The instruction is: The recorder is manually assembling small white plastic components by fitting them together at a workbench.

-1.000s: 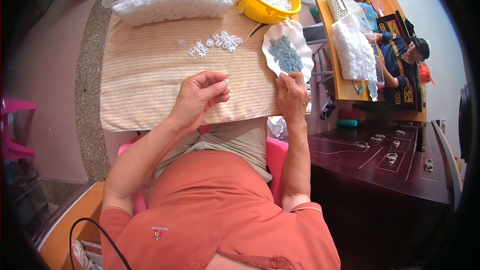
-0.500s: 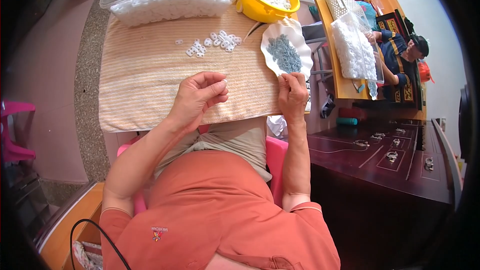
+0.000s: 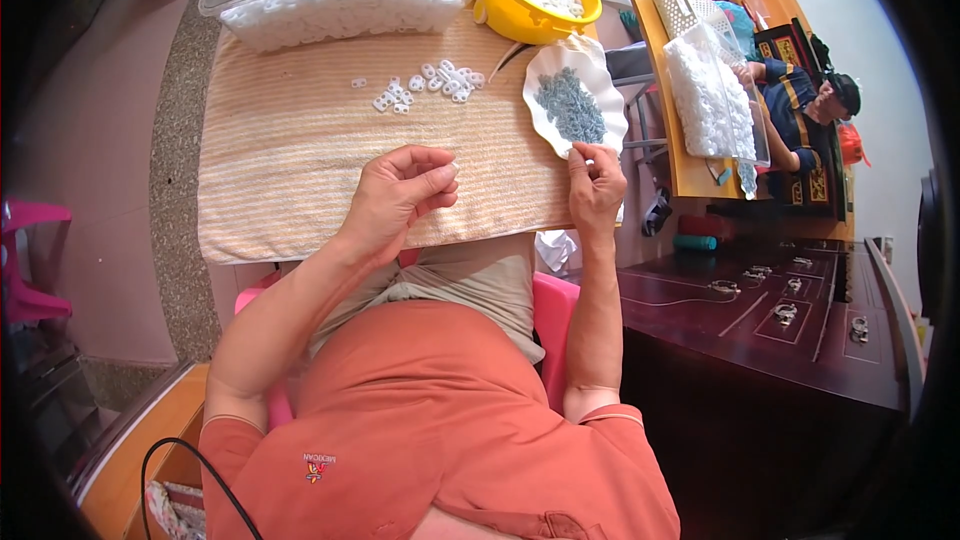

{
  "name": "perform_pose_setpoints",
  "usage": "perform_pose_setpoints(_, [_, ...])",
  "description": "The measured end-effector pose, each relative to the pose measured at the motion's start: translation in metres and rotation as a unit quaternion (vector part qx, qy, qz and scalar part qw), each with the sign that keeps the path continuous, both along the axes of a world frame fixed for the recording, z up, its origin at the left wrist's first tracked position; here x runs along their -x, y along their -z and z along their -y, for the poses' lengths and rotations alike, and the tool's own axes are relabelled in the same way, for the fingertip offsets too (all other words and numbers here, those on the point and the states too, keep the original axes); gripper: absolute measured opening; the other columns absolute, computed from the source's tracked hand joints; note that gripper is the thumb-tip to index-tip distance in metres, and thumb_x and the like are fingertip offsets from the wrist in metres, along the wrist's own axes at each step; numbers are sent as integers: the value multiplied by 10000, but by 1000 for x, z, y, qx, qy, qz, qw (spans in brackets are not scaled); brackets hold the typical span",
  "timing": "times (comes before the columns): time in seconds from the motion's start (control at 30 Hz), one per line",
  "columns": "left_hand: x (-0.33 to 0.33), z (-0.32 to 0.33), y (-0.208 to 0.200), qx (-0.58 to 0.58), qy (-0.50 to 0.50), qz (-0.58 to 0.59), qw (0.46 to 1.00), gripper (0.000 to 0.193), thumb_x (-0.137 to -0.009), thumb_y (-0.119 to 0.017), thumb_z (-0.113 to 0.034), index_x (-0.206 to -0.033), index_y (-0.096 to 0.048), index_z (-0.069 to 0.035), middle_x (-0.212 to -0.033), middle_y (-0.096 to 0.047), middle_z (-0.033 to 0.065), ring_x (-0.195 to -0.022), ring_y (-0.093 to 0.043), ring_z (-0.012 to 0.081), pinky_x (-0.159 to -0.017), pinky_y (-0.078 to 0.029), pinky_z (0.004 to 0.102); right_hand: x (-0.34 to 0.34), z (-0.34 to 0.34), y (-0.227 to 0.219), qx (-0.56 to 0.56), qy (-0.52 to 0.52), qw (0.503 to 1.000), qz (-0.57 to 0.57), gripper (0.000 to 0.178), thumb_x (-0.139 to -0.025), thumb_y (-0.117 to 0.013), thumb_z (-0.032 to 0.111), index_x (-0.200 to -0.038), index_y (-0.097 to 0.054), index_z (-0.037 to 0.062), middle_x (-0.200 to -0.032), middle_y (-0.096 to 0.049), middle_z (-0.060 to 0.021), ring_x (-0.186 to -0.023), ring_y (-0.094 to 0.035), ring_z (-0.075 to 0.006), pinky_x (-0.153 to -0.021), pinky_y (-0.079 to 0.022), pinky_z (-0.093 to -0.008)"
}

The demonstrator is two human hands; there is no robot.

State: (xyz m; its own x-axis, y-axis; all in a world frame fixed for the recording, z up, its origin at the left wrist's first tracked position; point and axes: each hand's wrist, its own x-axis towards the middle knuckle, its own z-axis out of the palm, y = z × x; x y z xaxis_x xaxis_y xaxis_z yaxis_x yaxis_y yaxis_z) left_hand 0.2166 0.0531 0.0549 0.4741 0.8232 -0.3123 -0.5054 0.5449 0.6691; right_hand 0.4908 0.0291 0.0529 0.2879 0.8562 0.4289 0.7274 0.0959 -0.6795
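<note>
Over the near middle of the striped cloth, my left hand [image 3: 402,190] is closed in a pinch. A small white plastic piece [image 3: 455,166] shows at its fingertips. My right hand [image 3: 598,188] is also closed, thumb against forefinger, at the near edge of a white wavy-rimmed plate [image 3: 537,120]. Whatever those right fingers hold is too small or hidden to make out. The plate bears a heap of small grey-blue pieces [image 3: 572,105]. Beyond my left hand, several flat white pieces with holes [image 3: 450,81] lie loose on the cloth.
A clear bin [image 3: 340,15] full of white pieces stands at the far left of the striped cloth [image 3: 290,160]. Beside it is a yellow basin [image 3: 535,32] of pale pieces. At right, another person [image 3: 790,110] sits by a table with a clear box [image 3: 712,100] of white items.
My right hand has shifted slightly to the right along the plate's near edge, its fingers still pinched. My left hand stays almost where it was.
</note>
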Motion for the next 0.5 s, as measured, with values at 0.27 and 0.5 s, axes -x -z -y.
perform_pose_setpoints(0.27, [-1, 4, 3, -23, 11, -20, 999, 125, -882, -644, -54, -1000, -649, -11, -857, -659, 45, -762, -633, 99, -706, -554, 236, 8, 3, -7, 24, -2, 997, -75, 113, -889, -642, 73, -939, -662, -27, -864, -595, -13, -642, -506, -54, -540, -398, -202])
perform_pose_setpoints(0.5, [-4, 10, -6, -37, 55, -37, 997, 174, -887, -653, -92, -1036, -649, -1, -862, -652, 39, -750, -619, 96, -714, -548, 235, 59, 16, -32, 71, -126, 947, -287, 95, -916, -599, 46, -958, -614, -38, -900, -538, -25, -535, -479, -43, -449, -411, -197])
